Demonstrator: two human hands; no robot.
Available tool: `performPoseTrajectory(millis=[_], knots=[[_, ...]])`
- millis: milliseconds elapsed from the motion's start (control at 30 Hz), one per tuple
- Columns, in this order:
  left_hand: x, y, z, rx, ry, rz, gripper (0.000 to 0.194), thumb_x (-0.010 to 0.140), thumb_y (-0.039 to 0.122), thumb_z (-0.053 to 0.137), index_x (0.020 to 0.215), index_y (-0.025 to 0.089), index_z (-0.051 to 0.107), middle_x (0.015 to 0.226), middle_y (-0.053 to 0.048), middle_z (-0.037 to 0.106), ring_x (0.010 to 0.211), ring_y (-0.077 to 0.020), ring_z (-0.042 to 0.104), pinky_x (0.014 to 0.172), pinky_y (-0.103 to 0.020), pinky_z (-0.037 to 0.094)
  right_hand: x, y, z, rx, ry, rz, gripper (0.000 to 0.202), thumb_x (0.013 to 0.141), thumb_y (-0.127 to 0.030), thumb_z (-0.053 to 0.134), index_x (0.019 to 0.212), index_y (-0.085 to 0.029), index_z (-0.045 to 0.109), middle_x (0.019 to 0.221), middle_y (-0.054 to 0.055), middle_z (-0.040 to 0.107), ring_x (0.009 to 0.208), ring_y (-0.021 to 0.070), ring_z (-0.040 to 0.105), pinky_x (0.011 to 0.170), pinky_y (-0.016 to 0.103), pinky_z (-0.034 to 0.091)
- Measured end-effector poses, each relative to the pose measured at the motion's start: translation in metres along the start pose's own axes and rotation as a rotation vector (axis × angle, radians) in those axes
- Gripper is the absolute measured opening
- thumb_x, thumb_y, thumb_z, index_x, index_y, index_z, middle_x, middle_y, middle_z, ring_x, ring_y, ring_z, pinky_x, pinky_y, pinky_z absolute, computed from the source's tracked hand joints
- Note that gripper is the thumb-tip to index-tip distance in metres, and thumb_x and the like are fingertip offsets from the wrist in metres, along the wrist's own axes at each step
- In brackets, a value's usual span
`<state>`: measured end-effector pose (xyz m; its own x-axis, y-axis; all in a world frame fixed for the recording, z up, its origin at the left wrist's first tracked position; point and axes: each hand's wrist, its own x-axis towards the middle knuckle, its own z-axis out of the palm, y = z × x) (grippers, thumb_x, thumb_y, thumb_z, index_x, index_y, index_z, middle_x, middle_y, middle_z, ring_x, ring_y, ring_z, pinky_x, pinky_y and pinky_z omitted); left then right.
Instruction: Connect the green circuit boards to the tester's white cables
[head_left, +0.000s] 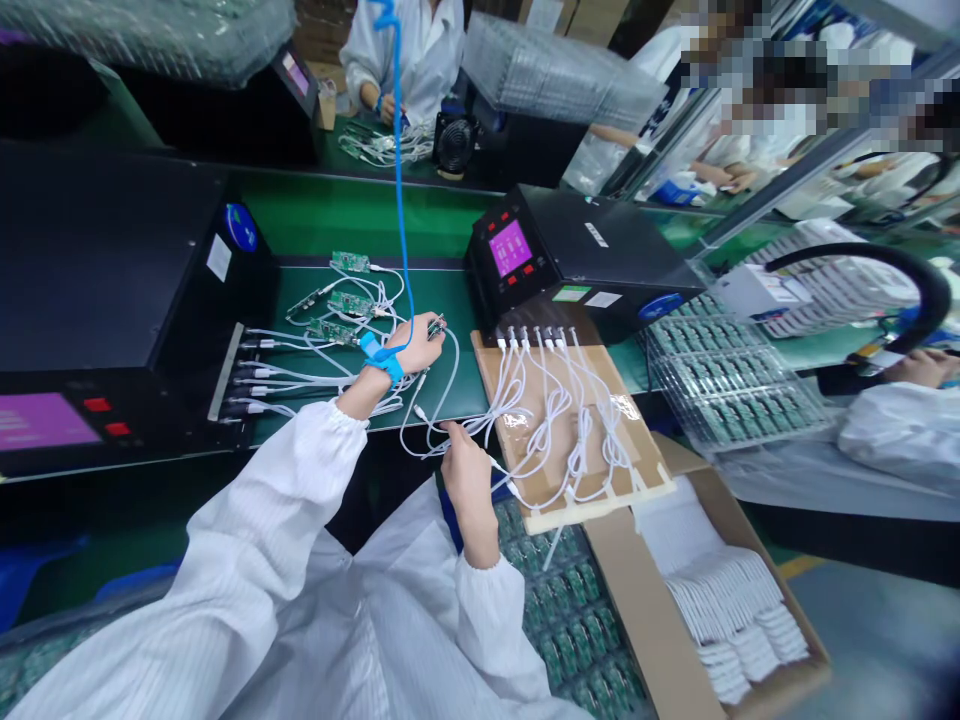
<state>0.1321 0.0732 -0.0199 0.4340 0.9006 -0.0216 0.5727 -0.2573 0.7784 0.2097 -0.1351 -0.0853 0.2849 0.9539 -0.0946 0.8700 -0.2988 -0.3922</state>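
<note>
My left hand (420,350), with a blue wrist strap (381,358), is closed over the green bench. A small piece between its fingers, seen nearly edge-on, looks like a circuit board (436,326); my fingers hide most of it. Lower and to the right, my right hand (466,475) is closed on white cables (454,430) at the bench edge. A loose cable plug (420,412) lies between the hands. To the left of my left hand, several green circuit boards (352,303) lie among white cables.
Black test boxes stand left (97,260) and right (600,250), both with white cables plugged in. Bundled cables rest on a cardboard sheet (600,400). Trays of boards (735,390) and a carton (814,650) of white cables are at right. A blue coiled cord (401,180) hangs down. Co-workers sit nearby.
</note>
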Motion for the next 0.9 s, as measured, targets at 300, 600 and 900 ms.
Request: performPoseTrajectory(millis=[300,600,900], knots=[[0.002,0.003,0.009,0.135,0.004,0.066,0.022,0.091,0.035,0.066,0.106,0.019,0.071,0.088,-0.009,0.074,0.087,-0.0295,0.072,0.085,-0.039,0.054,0.004,0.004,-0.003,0.319,0.119,-0.110,0.034,0.102,-0.013,0.047,0.119,-0.022,0.075,0.123,0.011,0.075,0.111,0.0251,0.073,0.100,0.035,0.054],[-0.010,0.011,0.018,0.394,-0.143,0.097,0.034,0.080,0.011,0.064,0.112,0.019,0.070,0.102,-0.015,0.076,0.103,-0.0341,0.073,0.091,-0.041,0.054,0.006,0.000,0.004,0.639,0.303,-0.043,0.033,0.100,-0.019,0.047,0.113,-0.018,0.077,0.106,0.011,0.075,0.064,0.0163,0.066,0.068,0.030,0.059],[-0.002,-0.001,0.007,0.271,-0.055,0.093,0.020,0.079,0.017,0.068,0.099,0.020,0.072,0.080,-0.009,0.071,0.084,-0.0306,0.071,0.078,-0.037,0.053,0.015,-0.020,0.010,0.884,0.417,0.105,0.034,0.102,-0.029,0.046,0.121,-0.014,0.069,0.118,0.014,0.067,0.048,0.0067,0.059,0.047,0.024,0.049]])
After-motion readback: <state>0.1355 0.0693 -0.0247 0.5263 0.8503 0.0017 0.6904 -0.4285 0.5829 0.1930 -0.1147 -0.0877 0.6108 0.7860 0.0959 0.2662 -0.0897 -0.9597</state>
